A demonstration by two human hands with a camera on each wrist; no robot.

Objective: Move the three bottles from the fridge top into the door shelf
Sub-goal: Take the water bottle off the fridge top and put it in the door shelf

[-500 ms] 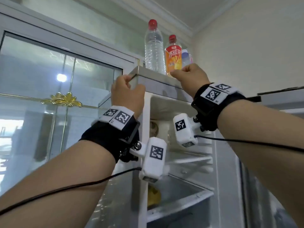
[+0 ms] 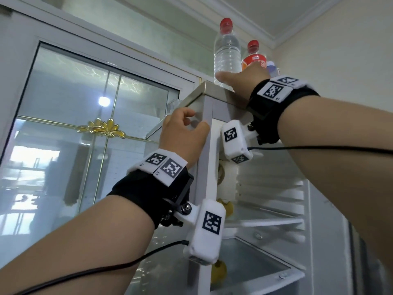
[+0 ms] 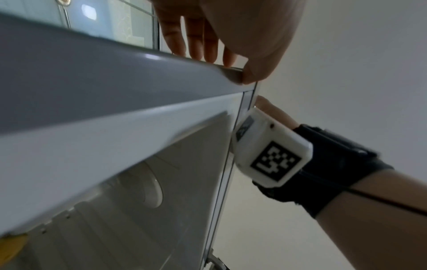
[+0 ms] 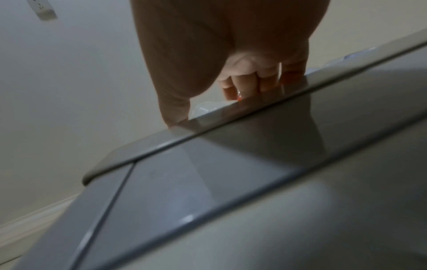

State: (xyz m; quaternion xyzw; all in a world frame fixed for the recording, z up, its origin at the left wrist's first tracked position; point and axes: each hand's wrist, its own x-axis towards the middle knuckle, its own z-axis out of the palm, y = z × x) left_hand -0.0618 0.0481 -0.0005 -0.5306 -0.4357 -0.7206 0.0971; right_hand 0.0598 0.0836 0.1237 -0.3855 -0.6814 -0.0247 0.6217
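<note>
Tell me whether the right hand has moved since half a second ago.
Yes. The right hand has risen from the fridge top's front edge onto it, reaching the clear bottle and orange bottle.

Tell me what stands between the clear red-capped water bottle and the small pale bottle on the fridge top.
The orange-labelled red-capped bottle, its lower part behind the right hand; the head view shows it.

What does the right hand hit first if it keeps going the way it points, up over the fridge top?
Likely the orange-label bottle: the right hand points at its base, thumb beside the clear water bottle. The fingers are hidden in the head view, so contact may already exist.
</note>
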